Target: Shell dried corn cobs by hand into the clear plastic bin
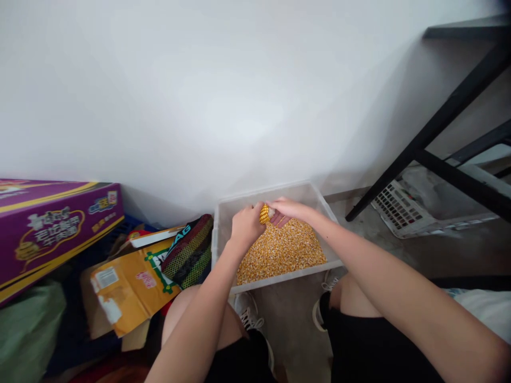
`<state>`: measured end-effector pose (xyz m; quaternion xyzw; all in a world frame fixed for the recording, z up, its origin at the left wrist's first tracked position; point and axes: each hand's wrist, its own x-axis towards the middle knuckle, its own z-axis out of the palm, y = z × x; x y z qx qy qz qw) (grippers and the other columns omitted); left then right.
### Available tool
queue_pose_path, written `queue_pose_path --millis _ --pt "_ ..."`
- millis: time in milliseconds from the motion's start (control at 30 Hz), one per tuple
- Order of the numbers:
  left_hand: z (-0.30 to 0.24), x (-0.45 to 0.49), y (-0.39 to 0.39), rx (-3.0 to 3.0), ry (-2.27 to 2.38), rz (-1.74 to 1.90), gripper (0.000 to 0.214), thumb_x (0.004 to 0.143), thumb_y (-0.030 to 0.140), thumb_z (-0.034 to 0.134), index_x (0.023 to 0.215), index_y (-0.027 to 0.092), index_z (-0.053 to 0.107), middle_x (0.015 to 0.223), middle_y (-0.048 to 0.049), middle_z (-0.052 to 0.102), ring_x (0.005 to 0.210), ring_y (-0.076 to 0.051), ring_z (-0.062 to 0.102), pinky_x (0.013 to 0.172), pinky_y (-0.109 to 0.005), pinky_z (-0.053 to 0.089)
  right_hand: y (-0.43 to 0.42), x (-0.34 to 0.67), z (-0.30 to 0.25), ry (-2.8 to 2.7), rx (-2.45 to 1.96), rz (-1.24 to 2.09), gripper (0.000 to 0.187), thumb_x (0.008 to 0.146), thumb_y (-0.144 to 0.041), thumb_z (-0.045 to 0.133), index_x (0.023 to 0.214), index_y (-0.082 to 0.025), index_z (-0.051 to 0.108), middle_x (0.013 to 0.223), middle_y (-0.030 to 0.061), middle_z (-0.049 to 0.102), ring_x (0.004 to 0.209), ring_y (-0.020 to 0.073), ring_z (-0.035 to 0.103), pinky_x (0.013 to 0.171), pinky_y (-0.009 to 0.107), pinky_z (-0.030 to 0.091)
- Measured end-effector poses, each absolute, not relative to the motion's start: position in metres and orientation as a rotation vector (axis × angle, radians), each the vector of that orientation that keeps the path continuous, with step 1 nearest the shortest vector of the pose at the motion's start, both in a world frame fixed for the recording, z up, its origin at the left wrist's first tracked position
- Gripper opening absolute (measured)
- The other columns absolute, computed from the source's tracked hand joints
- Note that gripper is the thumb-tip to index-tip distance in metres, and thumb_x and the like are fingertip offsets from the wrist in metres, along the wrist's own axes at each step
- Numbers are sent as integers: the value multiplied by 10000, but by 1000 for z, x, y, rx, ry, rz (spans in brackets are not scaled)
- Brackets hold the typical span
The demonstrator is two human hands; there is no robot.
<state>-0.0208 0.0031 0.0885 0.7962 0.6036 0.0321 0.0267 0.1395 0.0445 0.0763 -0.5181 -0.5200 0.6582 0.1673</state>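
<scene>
Nearest the camera: the person sits with knees apart in black shorts (359, 340), and white shoes (249, 316) rest on the bare floor (291, 314) just short of a clear plastic bin (287, 276).

The bin holds a deep layer of loose yellow kernels (281, 250), heaped toward its near wall.

Both forearms reach forward over the bin. The left hand (244, 227) is curled shut around the left end of a corn cob (264, 214). The right hand (290, 209) closes on the opposite end, fingers wrapped over the top; its thumb is hidden. Only a short band of kernel rows shows between the two hands.

The cob lies roughly level above the far part of the kernel bed, apart from it and held clear of the bin walls.

Handling assessment: the cob looks dry, light and stiff. The kernel rows give a bumpy, secure surface, though kernels probably come loose under pressure. The firmest hold is around the ends, as held here.

Left of the bin: a dark mesh bag (190, 250), yellow cardboard (128, 287) and a purple carton (51, 229). Right: a white basket (399, 207) beneath a black frame (439, 122). A plain white wall (199, 96) stands behind.
</scene>
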Motion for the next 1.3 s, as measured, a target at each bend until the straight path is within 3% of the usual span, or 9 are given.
queue_pose_path --millis 200,333,433,567,667,800,900,1133,1300 --pt "92 -29 2 2423 1858 268 618 712 282 589 1310 317 440 969 -69 620 885 -254 585 709 -308 416 42 134 83 -1270 -1313 2153 441 915 -541 311 894 -142 497 622 71 602 555 172 607 596 327 542" --pt "96 -38 6 2347 1750 444 671 678 257 624 1320 335 442 1050 -44 634 939 -243 579 792 -306 419 40 134 95 -1233 -1247 2117 376 948 -426 301 833 -137 512 554 32 556 456 115 522 557 254 512" --pt "98 -40 7 2328 1715 450 666 677 261 629 1315 324 452 1074 -39 637 960 -239 579 809 -297 418 41 133 97 -1197 -1235 2142 382 955 -395 269 837 -130 518 596 57 592 500 130 560 577 265 519" --pt "98 -32 3 2394 1835 297 649 699 266 607 1322 323 438 1021 -47 638 933 -237 587 749 -297 432 43 132 87 -1210 -1306 2182 546 913 -566 234 823 -120 536 642 102 614 551 175 600 555 315 531" --pt "96 -26 1 2453 1888 181 569 711 254 586 1270 298 490 973 -50 639 906 -227 594 717 -287 435 43 128 78 -1316 -1420 2015 576 836 -689 310 822 -152 520 564 50 560 456 152 545 461 289 499" --pt "92 -28 3 2489 1891 198 487 705 272 589 1189 289 540 944 -42 644 870 -225 601 681 -283 436 43 122 71 -1412 -1426 1825 442 896 -574 339 760 -175 470 479 -23 446 334 83 399 343 204 377" --pt "91 -35 5 2482 1853 233 525 691 281 607 1208 312 522 952 -26 650 874 -225 602 684 -286 440 43 120 72 -1371 -1381 1868 375 940 -452 315 734 -171 454 452 -42 404 310 70 344 327 190 338" --pt "91 -42 6 2495 1746 242 670 676 278 628 1313 337 430 1042 -19 641 948 -225 591 743 -289 442 46 127 73 -1205 -1327 2163 470 934 -451 217 769 -127 515 544 59 565 409 134 501 460 288 487" --pt "88 -35 4 2540 1789 171 513 700 255 585 1209 266 519 974 -54 639 888 -226 597 699 -295 438 43 123 71 -1343 -1449 2009 515 854 -645 340 810 -156 496 532 35 539 422 144 515 435 287 487"
